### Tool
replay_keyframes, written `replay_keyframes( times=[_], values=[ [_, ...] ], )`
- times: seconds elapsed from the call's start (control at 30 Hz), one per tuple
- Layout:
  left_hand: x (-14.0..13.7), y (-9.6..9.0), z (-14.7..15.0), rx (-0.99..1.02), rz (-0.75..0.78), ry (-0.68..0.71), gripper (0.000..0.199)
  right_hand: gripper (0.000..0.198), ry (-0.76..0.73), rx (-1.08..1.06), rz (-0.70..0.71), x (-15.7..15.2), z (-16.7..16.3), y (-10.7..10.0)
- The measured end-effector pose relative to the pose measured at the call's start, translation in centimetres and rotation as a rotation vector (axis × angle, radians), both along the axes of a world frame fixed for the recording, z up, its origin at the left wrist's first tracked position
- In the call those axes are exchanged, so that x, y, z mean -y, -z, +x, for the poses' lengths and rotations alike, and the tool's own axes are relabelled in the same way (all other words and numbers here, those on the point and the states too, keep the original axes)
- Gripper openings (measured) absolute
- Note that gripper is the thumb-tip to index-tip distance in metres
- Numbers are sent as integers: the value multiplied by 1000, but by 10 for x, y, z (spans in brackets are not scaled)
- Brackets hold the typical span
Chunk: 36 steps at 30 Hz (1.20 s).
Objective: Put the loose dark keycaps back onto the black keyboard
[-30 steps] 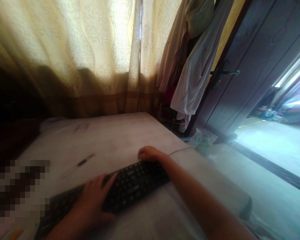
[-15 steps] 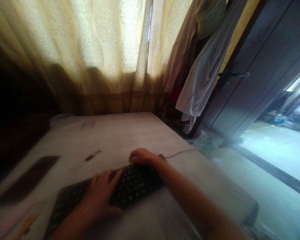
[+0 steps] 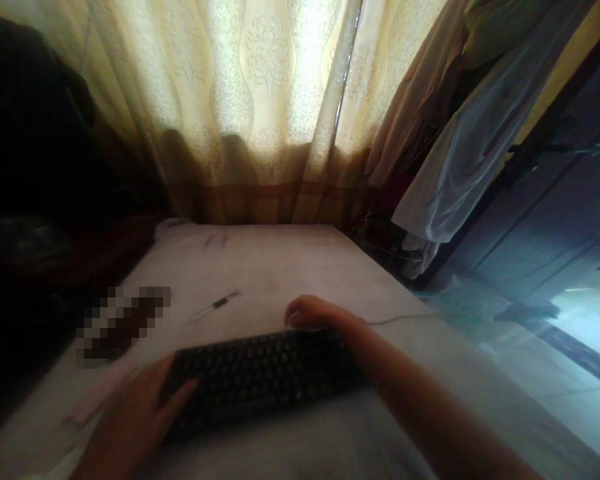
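A black keyboard (image 3: 260,373) lies on the pale-covered table in front of me. My left hand (image 3: 140,407) is at its left end, thumb over the top and fingers along the edge, closed on it. Just past the keyboard's far edge, my right hand (image 3: 313,312) rests with its fingers curled. Something small and whitish shows under those fingers, too blurred to name. A thin cable (image 3: 400,319) runs off to the right from behind my right wrist.
A thin looped item with a dark middle (image 3: 221,303) lies beyond the keyboard. To the left are a dark pixelated object (image 3: 125,327) and a pink strip (image 3: 100,393). Curtains (image 3: 265,87) hang behind the table (image 3: 280,260); clothes (image 3: 445,180) and a door (image 3: 565,193) are at the right.
My left hand has gone from lying spread over the keys to the keyboard's left end. The keyboard sits straighter. My right hand stays by its far edge. The view has swung left.
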<state>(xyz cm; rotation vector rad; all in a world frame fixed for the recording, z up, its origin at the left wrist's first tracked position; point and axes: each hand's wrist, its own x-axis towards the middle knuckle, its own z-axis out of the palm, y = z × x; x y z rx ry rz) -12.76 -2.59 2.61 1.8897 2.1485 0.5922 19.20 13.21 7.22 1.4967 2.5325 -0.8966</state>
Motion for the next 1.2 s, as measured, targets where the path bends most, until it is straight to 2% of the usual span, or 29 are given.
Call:
replay_keyframes(
  times=[0.17, 0.37, 0.5, 0.7, 0.83, 1.0, 1.2],
  values=[
    [2, 1, 9, 194, 58, -143, 56, 31, -72, -24, 9, 2, -37, 0],
    [5, 8, -6, 461, -10, -262, 48, 30, -159, -58, 32, 6, -85, -3],
    [4, 11, -9, 623, -48, -295, 49, 29, -219, -70, 25, 9, -117, -4],
    [2, 26, -11, 816, 2, -284, 51, 26, -339, -109, 65, 8, -165, 2],
    [3, 34, -12, 876, 46, -264, 50, 27, -381, -140, 102, 9, -189, 8],
    [4, 27, -10, 885, 50, -260, 46, 29, -394, -181, 124, 16, -202, 10],
    [2, 10, -20, 881, 115, -431, 38, 31, -490, -94, 239, 25, -210, 4]
  ],
)
